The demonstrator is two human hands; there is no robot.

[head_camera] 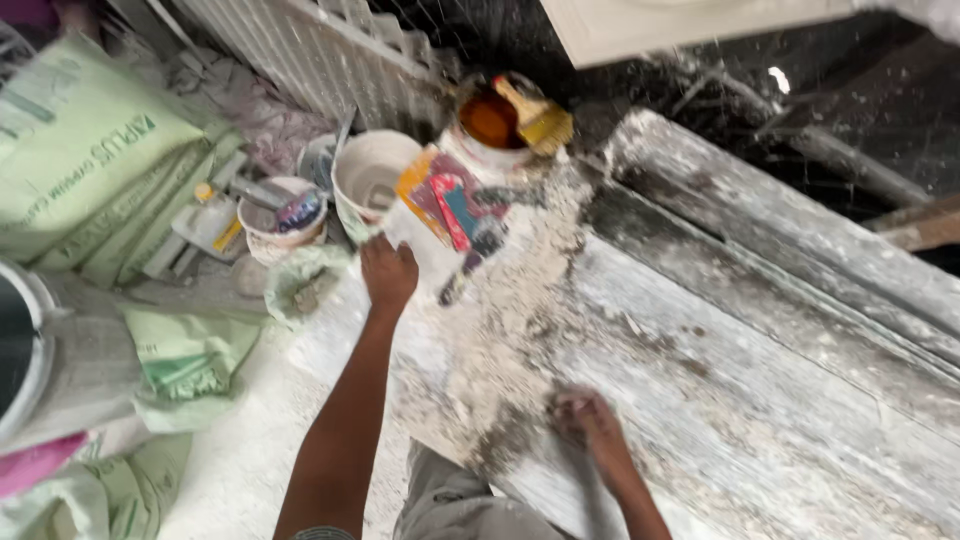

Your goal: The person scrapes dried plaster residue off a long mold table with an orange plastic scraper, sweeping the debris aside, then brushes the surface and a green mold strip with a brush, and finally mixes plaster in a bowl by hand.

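Left hand (388,272) fingers closed on colourful sandpaper sheets (445,205), tin with brush (510,120) just beyond | right hand (590,420) fingers curled, pressing wooden door panel (760,340) | surface partly sanded, dusty, patches remaining.

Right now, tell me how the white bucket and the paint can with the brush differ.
The white bucket looks pale inside with no tool across it; the paint can holds orange-brown liquid and carries a yellow-bristled brush on its rim. The bucket stands left, nearer the left hand; the can stands farther back, at the dusty board's corner. The bucket's mouth looks wider. Both are round, open-topped and dust-spattered.
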